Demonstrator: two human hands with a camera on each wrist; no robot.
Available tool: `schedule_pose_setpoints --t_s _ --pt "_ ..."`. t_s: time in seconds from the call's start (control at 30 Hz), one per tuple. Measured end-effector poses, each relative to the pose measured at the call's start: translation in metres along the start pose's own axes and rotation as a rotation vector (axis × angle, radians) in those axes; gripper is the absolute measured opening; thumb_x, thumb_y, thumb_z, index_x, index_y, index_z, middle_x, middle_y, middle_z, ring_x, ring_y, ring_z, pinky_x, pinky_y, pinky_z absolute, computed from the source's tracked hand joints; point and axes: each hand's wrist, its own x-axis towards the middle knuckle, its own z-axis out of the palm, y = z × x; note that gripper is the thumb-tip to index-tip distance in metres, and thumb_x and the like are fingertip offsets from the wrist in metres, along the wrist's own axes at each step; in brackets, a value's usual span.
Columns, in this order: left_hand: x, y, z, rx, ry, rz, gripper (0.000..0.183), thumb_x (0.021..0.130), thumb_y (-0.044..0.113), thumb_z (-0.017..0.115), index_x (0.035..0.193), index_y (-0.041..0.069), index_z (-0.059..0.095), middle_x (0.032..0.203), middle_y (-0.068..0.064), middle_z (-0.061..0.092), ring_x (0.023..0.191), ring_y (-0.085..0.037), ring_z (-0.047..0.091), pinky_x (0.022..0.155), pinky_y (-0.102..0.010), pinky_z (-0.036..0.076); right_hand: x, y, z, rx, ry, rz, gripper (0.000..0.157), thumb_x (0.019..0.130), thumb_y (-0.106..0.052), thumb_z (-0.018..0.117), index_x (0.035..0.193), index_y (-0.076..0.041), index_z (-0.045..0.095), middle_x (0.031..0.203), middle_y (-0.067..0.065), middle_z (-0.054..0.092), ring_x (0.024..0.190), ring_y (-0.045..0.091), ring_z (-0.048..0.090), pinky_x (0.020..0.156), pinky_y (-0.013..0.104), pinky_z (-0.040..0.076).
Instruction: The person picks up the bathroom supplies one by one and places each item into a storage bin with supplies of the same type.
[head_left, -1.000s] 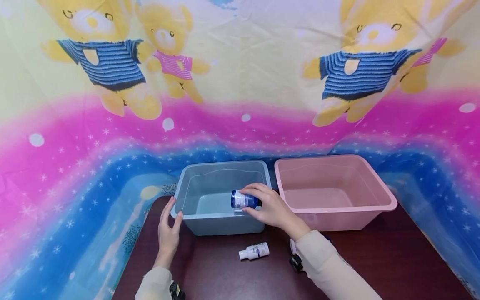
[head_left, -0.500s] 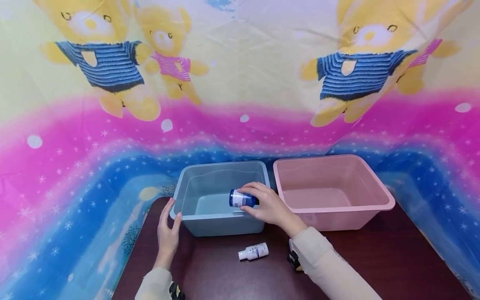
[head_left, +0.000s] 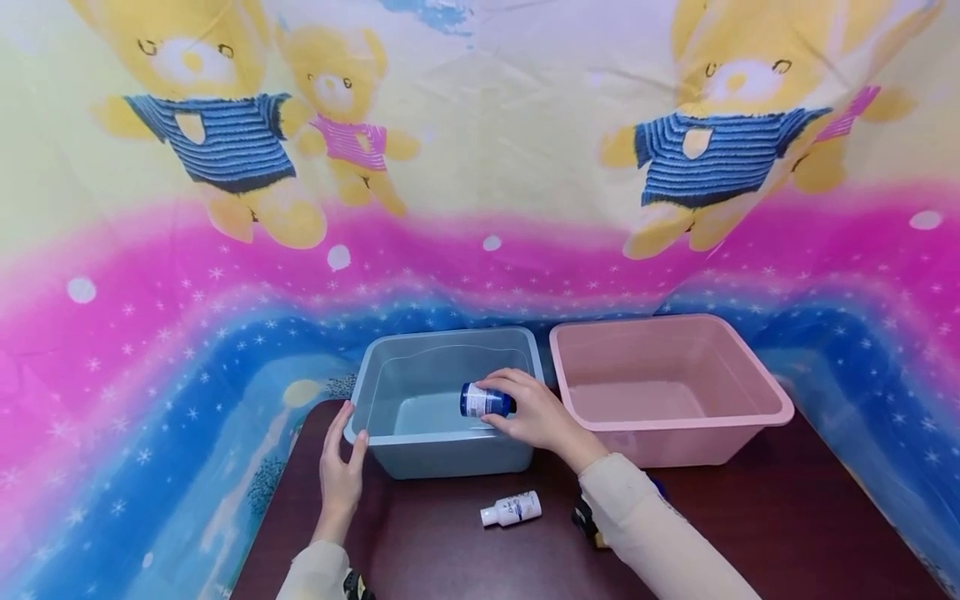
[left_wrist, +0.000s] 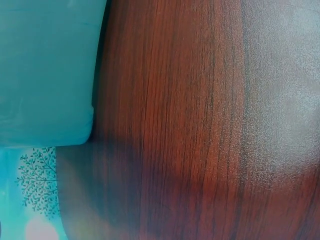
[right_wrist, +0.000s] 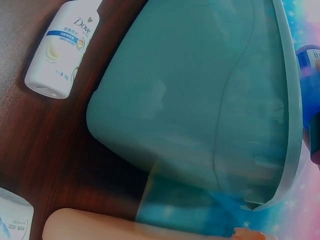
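Observation:
My right hand [head_left: 536, 414] holds a small blue bottle [head_left: 483, 401] with a white label, tilted on its side over the front part of the blue-grey plastic tub [head_left: 450, 457]. At the right edge of the right wrist view, part of this blue bottle [right_wrist: 309, 95] shows beyond the tub's rim. With thumb and fingers spread, my left hand [head_left: 342, 467] touches the tub's front left corner. A white Dove bottle [head_left: 512, 509] lies on the table in front of the tub. The left wrist view shows the tub's wall [left_wrist: 45, 75] but no hand.
A pink tub [head_left: 667, 442] stands right of the blue-grey one on the dark wood table [head_left: 787, 517]. Part of a white container [right_wrist: 15, 215] appears low in the right wrist view. A blue thing [head_left: 658, 486] peeks out behind my right sleeve. Behind hangs a bear-print cloth [head_left: 480, 167].
The head view has shifted slightly, so the scene sits a little lower. Both hands and the blue bottle stay nearly in place relative to the tub.

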Motion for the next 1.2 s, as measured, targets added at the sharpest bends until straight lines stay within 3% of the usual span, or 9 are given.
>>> schedule_pose_setpoints --t_s 0.7,1.2 --pt "0.001 -0.001 0.000 -0.006 -0.003 -0.017 0.052 0.099 0.015 0.061 0.149 0.019 0.047 0.154 0.003 0.041 0.143 -0.021 0.032 0.114 -0.058 0.021 0.020 0.010 0.005 -0.043 -0.073 0.082 0.047 0.083 -0.025 0.082 0.126 -0.017 0.067 0.124 0.003 0.061 0.111 0.021 0.058 0.090 0.038 0.053" --pt "0.003 -0.002 0.000 -0.006 0.004 -0.011 0.053 0.098 0.014 0.061 0.148 0.020 0.048 0.153 0.003 0.042 0.143 -0.020 0.033 0.114 -0.058 0.022 0.033 0.012 0.013 -0.001 -0.096 0.205 0.048 0.083 -0.027 0.082 0.128 -0.019 0.066 0.125 0.001 0.061 0.112 0.020 0.058 0.090 0.039 0.053"
